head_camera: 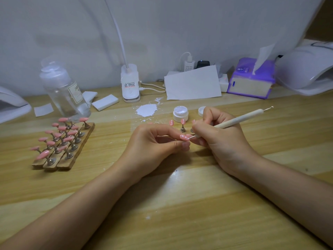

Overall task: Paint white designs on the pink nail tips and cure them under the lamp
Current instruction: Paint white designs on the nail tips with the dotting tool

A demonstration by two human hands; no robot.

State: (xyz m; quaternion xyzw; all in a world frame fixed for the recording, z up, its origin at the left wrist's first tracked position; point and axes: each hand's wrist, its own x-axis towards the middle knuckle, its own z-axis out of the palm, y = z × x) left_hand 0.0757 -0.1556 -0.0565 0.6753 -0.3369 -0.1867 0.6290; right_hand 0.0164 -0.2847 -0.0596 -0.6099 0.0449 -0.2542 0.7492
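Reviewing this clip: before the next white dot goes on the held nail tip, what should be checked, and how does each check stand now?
1. Left hand pinches the pink nail tip steady: ok.
2. Right hand grips the dotting pen: ok.
3. Pen point at the tip's surface: ok.
4. White paint on the point: cannot tell.
5. White paint jar open, lid off: ok.
6. Curing lamp switched on: cannot tell.

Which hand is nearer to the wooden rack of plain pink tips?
Left. The left hand holds a dotted tip just right of the wooden rack; the right hand, gripping the dotting tool, lies farther right.
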